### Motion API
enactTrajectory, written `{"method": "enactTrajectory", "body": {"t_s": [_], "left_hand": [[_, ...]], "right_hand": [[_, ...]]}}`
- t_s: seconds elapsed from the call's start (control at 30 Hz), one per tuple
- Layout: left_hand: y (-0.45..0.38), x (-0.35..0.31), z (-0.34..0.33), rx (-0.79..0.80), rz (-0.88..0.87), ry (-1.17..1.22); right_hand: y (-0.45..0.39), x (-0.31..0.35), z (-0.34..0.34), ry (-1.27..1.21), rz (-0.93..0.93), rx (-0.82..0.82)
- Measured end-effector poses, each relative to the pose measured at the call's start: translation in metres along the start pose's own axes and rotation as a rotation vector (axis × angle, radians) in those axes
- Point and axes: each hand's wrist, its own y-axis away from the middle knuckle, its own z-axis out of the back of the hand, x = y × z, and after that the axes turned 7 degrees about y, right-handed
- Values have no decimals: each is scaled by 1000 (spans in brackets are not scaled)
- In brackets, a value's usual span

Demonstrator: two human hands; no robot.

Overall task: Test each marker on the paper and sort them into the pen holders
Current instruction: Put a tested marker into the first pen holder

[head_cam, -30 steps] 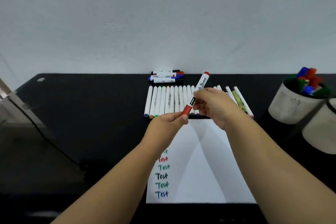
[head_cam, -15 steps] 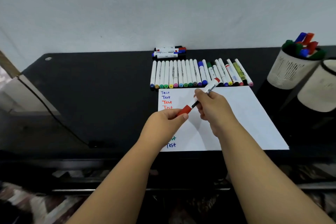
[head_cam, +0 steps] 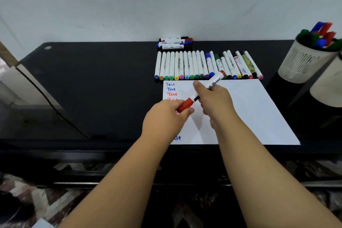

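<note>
A white whiteboard marker (head_cam: 214,80) with a red cap (head_cam: 185,104) hangs slanted above the white paper (head_cam: 244,109). My right hand (head_cam: 214,101) grips its barrel. My left hand (head_cam: 166,118) pinches the red cap at the lower end. The cap sits a little off the barrel, with a black neck showing between them. "Test" lines in blue and red run down the paper's left side, partly hidden by my left hand. A row of several capped markers (head_cam: 203,65) lies behind the paper. Two white pen holders stand at the right; the mesh one (head_cam: 299,63) holds several markers, the other (head_cam: 327,89) is cut off.
Three more markers (head_cam: 174,43) lie stacked against the wall at the back of the black table (head_cam: 92,83). A dark cable (head_cam: 51,105) runs across the table's left part. The table's front edge is just below the paper.
The camera has tipped down, so the table sits higher in view. Both hands lowered the marker over the paper, and a gap has opened between cap and barrel.
</note>
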Motion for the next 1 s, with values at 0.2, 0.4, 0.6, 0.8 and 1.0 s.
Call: {"method": "enactTrajectory", "body": {"t_s": [0.2, 0.4, 0.6, 0.8, 1.0], "left_hand": [[0, -3, 1, 74, 27, 12], [3, -4, 5, 114, 116, 211], [6, -4, 8, 130, 163, 299], [5, 2, 10, 139, 221, 412], [5, 9, 14, 149, 266, 516]], "right_hand": [[1, 3, 1, 61, 8, -8], [2, 9, 0, 100, -2, -6], [1, 9, -3, 87, -5, 41], [-1, 7, -9, 32, -9, 86], [0, 6, -13, -8, 7, 125]]}}
